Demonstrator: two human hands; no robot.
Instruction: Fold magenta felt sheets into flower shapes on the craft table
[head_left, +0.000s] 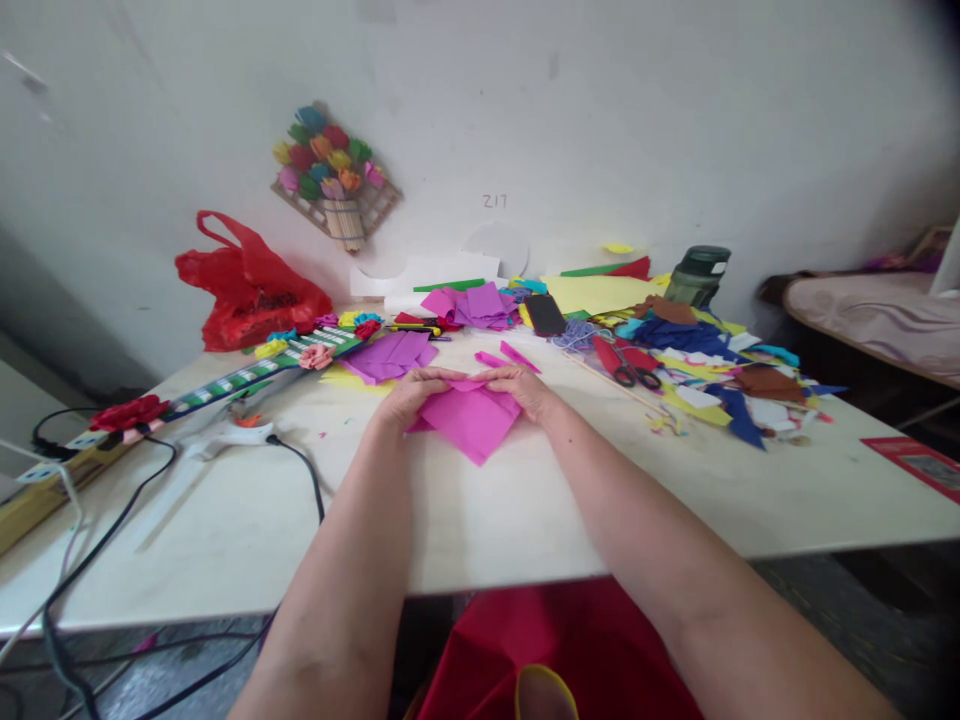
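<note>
A magenta paper sheet (477, 425) lies at the middle of the table with one corner pointing toward me. Its far edge is pinched by my left hand (417, 392) on the left and my right hand (521, 388) on the right, the fingertips nearly meeting. Just beyond my hands are narrow magenta strips (519, 356). Purple paper sheets (391, 355) are stacked to the left of my left hand, partly over yellow paper.
At the left are a glue gun (244, 430) with its black cable, a flower-trimmed strip (247, 375) and a red bag (251, 290). On the right lie scissors (636, 374), a wooden stick, coloured scraps (705, 350), a phone (545, 314) and a green bottle (697, 276).
</note>
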